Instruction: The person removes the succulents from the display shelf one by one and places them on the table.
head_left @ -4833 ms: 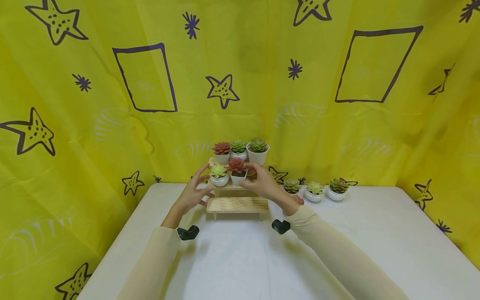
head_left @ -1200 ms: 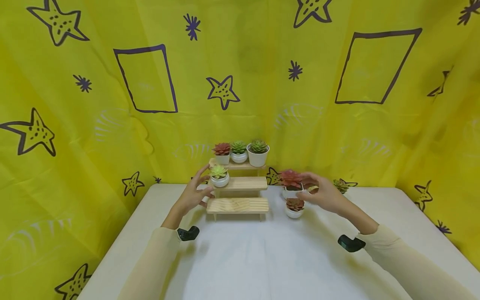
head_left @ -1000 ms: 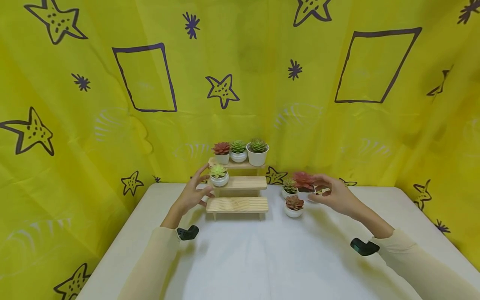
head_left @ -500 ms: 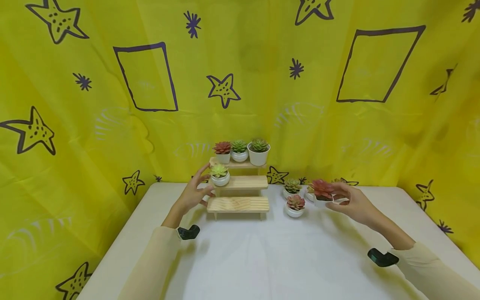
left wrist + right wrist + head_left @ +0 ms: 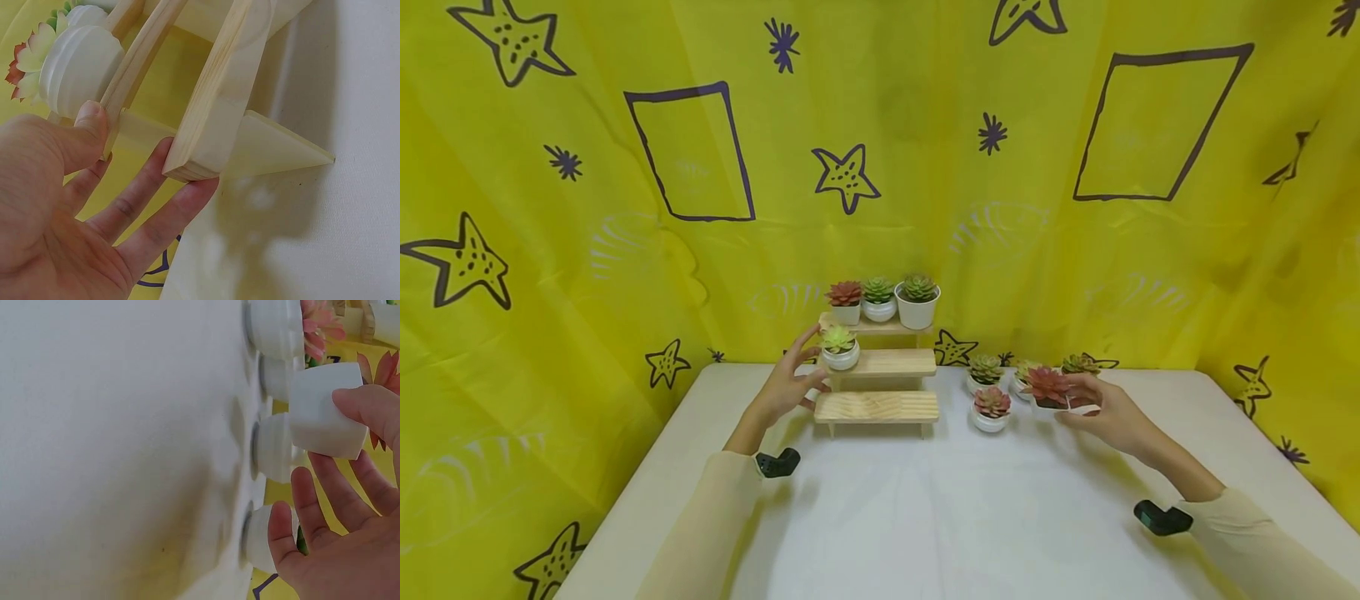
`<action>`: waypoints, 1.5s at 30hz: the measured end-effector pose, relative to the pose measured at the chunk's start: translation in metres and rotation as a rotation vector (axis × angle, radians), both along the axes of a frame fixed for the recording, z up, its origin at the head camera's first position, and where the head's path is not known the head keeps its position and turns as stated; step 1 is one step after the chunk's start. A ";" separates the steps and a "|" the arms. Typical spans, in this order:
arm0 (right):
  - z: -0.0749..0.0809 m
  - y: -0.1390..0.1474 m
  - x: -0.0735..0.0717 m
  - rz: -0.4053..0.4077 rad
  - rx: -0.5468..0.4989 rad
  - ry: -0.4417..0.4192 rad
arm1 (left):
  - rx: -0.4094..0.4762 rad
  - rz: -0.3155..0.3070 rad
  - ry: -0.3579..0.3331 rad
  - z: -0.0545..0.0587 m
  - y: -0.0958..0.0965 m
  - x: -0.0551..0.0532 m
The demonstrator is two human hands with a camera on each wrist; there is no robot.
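My right hand (image 5: 1105, 412) pinches a red succulent (image 5: 1047, 384) by its white square pot (image 5: 322, 412). In the right wrist view the pot hangs clear of the white table, thumb on one side and fingertips on the other. My left hand (image 5: 782, 387) holds the left end of a three-step wooden stand (image 5: 876, 406). The left wrist view shows its thumb (image 5: 90, 128) at the middle step's edge and its fingertips against the step ends. A pale green succulent (image 5: 840, 356) sits at that middle step's left end, close to the left thumb.
On the top step stand a red succulent (image 5: 845, 303), a green succulent (image 5: 878, 300) and a larger potted succulent (image 5: 917, 305). Right of the stand, a pink succulent (image 5: 991, 410) and several greenish ones, including a dark green succulent (image 5: 1081, 367), rest on the table (image 5: 880, 517). A yellow curtain (image 5: 880, 100) hangs behind.
The right hand has lifted the red succulent off the middle step and carried it right, past the pots on the table. Over the last half second it barely moves. The left hand stays put.
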State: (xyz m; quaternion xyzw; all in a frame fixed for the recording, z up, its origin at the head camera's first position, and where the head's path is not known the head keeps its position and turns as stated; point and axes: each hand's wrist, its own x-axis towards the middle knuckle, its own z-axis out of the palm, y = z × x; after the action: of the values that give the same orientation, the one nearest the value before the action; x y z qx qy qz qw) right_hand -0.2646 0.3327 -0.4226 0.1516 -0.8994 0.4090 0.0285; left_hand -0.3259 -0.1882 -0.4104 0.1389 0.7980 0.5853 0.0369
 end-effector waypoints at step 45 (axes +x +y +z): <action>-0.028 0.006 -0.007 0.092 -0.044 -0.041 | -0.003 -0.004 -0.001 0.001 0.000 -0.001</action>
State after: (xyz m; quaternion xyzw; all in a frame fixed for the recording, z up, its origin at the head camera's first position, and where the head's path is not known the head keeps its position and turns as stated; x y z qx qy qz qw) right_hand -0.2716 0.3388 -0.4507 0.1835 -0.8827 0.4326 -0.0052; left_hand -0.3270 -0.1883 -0.4091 0.1401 0.7986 0.5841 0.0386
